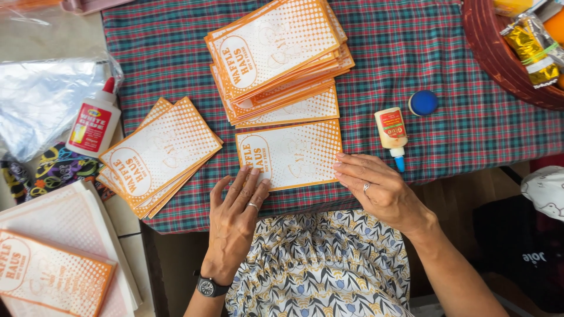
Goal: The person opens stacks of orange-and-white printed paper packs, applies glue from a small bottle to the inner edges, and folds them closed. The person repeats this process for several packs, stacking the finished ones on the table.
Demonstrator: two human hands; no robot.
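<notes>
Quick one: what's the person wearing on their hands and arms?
Both arms are bare, no sleeves. The left hand has a silver ring and a dark wristwatch with a round black dial. The right hand has a silver ring. No gloves.

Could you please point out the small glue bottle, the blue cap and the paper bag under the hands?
Small glue bottle (392,130): head view, on its cream body.
Blue cap (423,103): head view, on its top.
Paper bag (291,154): head view, on its printed face.

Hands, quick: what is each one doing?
Left hand: open, flat, fingers pressing the orange paper bag.
Right hand: open, fingertips on the same bag's edge.
</notes>
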